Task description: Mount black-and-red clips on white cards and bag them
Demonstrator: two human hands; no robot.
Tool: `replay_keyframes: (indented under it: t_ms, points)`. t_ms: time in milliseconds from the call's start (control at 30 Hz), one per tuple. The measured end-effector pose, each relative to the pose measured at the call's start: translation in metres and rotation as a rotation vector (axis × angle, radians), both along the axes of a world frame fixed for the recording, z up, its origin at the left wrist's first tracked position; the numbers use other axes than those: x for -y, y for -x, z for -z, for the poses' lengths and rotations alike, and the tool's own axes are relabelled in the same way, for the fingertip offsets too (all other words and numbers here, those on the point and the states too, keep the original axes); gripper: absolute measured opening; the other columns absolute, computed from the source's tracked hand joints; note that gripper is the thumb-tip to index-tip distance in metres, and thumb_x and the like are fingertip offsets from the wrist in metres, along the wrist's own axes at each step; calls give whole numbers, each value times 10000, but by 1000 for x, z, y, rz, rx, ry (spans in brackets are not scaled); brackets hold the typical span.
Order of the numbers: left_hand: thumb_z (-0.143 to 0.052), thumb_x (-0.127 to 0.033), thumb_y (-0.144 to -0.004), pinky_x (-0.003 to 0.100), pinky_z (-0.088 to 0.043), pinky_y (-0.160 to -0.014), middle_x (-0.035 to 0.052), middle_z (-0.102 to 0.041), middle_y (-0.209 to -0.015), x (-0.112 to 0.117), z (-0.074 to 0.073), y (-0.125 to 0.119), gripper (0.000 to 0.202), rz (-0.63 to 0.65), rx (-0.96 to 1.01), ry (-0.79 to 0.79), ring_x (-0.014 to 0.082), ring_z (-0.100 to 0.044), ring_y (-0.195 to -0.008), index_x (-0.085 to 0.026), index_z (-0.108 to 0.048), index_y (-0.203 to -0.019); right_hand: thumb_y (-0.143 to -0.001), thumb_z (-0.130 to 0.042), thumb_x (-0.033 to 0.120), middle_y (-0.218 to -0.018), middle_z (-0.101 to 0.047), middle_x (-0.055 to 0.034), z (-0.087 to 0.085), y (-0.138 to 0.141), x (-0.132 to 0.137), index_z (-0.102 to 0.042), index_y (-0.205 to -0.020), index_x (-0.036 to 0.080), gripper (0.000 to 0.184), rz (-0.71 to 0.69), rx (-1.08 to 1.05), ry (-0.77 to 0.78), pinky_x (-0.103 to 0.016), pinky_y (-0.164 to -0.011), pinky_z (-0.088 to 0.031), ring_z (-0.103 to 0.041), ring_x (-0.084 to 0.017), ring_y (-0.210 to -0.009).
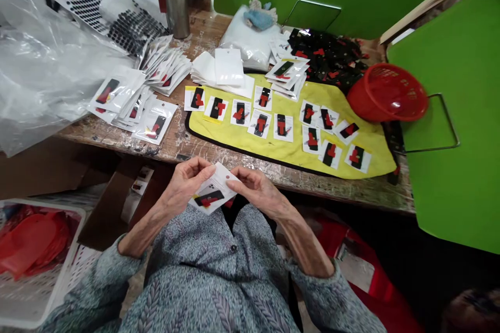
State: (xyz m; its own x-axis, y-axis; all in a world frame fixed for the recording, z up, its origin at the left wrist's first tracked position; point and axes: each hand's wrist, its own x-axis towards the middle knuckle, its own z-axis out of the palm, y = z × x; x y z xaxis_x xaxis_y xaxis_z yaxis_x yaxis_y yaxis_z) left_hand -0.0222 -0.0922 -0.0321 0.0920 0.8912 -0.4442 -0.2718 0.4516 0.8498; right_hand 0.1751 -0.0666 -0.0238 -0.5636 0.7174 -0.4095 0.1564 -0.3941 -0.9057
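A person in a fuzzy gray sweater (219, 286) has two bare hands near the middle of the picture, just in front of the desk (164, 150). They hold one small white packet (213, 199), a bit below the middle of the frame. The left hand (190, 183) has its grip pinched on the top left edge of the packet. The right hand (255, 187) has its grip pinched on the top right corner, near a small round hole. The packet is tilted, and a black and red piece shows on its lower part. On the desk, a yellow cloth (332, 94) with a black edge goes from the middle to the right of the frame. Small white cards (283, 127) lie on it, each with a black and red piece. Behind the cloth is a messy heap of black and red bits (328, 60). A red basket (380, 96) sits at the right of the cloth. At the left of the desk there is a pile of packets (117, 96) like the one in the hands. A big clear plastic bag (39, 73) fills the upper left. In the lower left, a white crate (23, 294) has red things (35, 239) in it.
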Motion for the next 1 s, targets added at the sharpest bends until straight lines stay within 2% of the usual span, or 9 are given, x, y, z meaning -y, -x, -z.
replay_keyframes:
  t_ms: [100,300,500,633,733,833,867,933,1000]
  points:
    - [-774,-366,-725,211,-479,-568,-15,-654,-685,0,-1,-1,258,53,86,60,88,-583,-574,-156,-639,-788,-843,-626,509,-695,-560,29,-2,2,2,-580,-828,185,328,34,15,-36,-248,-581,-430,-507,-109,-610]
    - [-775,-344,-731,193,-454,-557,-25,-637,-646,2,-4,-2,244,71,84,10,72,-566,-560,-147,-631,-735,-885,-571,475,-679,-505,37,-10,14,1,-537,-774,188,309,38,108,-174,-225,-522,-346,-437,-92,-580]
    - [-760,-381,-725,211,-447,-531,-32,-614,-598,2,-9,-5,292,-79,72,-20,83,-546,-522,-155,-578,-696,-890,-548,510,-650,-484,41,-6,13,3,-517,-818,195,325,21,77,-113,-238,-511,-311,-406,-97,-552]
    - [-755,-409,-712,216,-439,-555,-26,-598,-612,-14,-13,14,317,-159,12,-83,81,-527,-543,-150,-574,-685,-873,-557,514,-614,-435,46,-6,26,-18,-497,-724,191,360,49,76,-197,-244,-528,-310,-390,-103,-563]
    - [-710,-446,-741,265,-474,-606,8,-637,-746,-30,-24,46,312,-230,-266,-203,124,-564,-628,-159,-615,-822,-853,-574,466,-630,-446,47,-10,62,-51,-505,-719,184,320,-6,5,-204,-233,-532,-317,-390,-96,-572]
    - [-659,-354,-798,339,-481,-799,44,-634,-920,-40,-31,74,260,-462,-930,-501,188,-592,-859,-174,-622,-981,-857,-542,371,-625,-434,50,-10,113,-85,-492,-700,183,250,-20,-10,-294,-229,-533,-313,-389,-94,-565]
    - [-618,-314,-832,371,-464,-858,58,-633,-940,-41,-30,80,202,-455,-1118,-582,210,-586,-916,-171,-628,-974,-870,-509,347,-622,-441,46,-9,128,-95,-510,-717,182,224,-21,27,-336,-233,-533,-323,-396,-100,-560]
    - [-524,-241,-893,415,-442,-896,77,-649,-944,-43,-19,84,158,-266,-1362,-660,240,-582,-943,-173,-649,-963,-875,-512,315,-679,-509,19,-7,149,-112,-551,-793,180,163,21,219,-539,-257,-599,-381,-460,-128,-617]
    - [-501,-211,-909,442,-435,-879,100,-667,-1034,-46,-2,83,215,-66,-1544,-632,280,-571,-990,-174,-656,-1054,-891,-515,315,-842,-589,-38,-6,153,-128,-580,-915,179,153,104,407,-781,-298,-705,-429,-531,-166,-735]
